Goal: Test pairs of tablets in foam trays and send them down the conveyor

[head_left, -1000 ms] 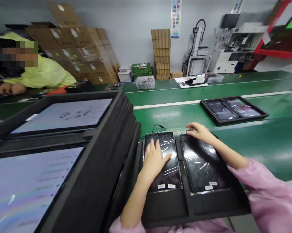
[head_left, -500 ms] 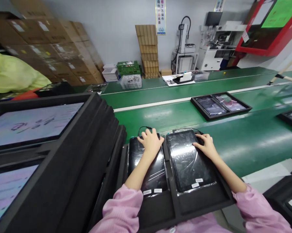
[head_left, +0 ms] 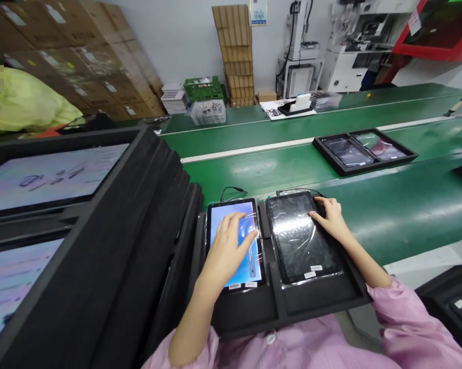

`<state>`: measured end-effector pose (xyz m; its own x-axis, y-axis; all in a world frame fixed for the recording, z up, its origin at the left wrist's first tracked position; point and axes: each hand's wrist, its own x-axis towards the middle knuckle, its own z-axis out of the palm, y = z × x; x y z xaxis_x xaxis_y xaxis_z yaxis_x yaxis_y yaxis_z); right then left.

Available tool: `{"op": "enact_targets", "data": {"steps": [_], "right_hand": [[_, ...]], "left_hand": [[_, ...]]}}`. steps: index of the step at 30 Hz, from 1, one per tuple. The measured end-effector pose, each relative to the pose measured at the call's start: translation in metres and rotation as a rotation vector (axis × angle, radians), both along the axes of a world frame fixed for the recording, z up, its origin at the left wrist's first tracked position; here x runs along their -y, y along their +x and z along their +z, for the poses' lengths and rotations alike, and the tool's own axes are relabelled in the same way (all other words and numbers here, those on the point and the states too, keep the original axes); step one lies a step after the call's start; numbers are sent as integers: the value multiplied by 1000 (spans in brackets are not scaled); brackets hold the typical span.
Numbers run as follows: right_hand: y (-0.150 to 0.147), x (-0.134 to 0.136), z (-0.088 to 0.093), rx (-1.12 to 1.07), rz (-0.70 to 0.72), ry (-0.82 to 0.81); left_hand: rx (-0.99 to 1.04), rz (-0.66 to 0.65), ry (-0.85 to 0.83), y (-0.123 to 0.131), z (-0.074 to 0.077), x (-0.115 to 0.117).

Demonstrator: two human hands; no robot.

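We find the left hand [head_left: 227, 249] open, its fingers spread over the screen of the lit tablet [head_left: 249, 254]; we cannot tell whether the fingertips touch the glass. The right hand [head_left: 334, 220] is half-curled at the upper right corner of the dark tablet [head_left: 298, 241], its thumb over the screen near the side edge. We cannot tell whether it grips.

We note both tablets lying flat, side by side, in separate compartments of a black tray [head_left: 317, 301] directly in front of the person. The lit tablet, in the left compartment, shows a mostly blue screen, partly covered by the hand. Each tablet bears two white labels along its lower edge, and clear film shows at the margins. A black cable [head_left: 231, 189] loops just beyond the top edge of the lit tablet.

To the left of the tray we record a tall stack of black trays [head_left: 138, 215], with two lit screens in the top one. Ahead, a second tray [head_left: 340, 169] holding two tablets sits on the green work surface [head_left: 249, 177]. Farther off we see a clear bin [head_left: 211, 113], a green crate [head_left: 203, 89] and piled cardboard boxes [head_left: 88, 38]. At far left is a person in yellow [head_left: 31, 100].
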<state>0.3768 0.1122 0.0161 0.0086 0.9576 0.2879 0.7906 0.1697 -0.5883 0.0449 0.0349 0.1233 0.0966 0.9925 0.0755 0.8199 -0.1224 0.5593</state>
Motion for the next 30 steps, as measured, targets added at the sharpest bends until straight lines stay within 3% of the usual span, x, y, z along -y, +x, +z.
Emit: {"op": "enact_targets", "data": {"steps": [4,8,11,14,18,23,25,27,30], "right_hand": [[2,7,9,-93,32,74],[-2,30,27,-121,47,190],[-10,51,37,-82,61,305],[-16,63,38,8,116,418],[-17,64,33,59,162,411],[-13,63,25,160,281,298],[-12,63,21,241,402,263],[-13,62,18,287,524,227],[-16,55,17,293,564,198]], "left_hand": [[108,74,59,-31,-16,45],[-20,164,188,-50,-49,61],[-159,66,335,-45,-70,66],[-293,-24,400,-33,-82,72],[-440,-70,360,-20,-83,76],[-490,-477,390,-12,-69,75],[-456,-545,450,-13,-64,74],[-408,-465,495,-18,-63,74],[-314,-164,480,-31,-70,74]]}}
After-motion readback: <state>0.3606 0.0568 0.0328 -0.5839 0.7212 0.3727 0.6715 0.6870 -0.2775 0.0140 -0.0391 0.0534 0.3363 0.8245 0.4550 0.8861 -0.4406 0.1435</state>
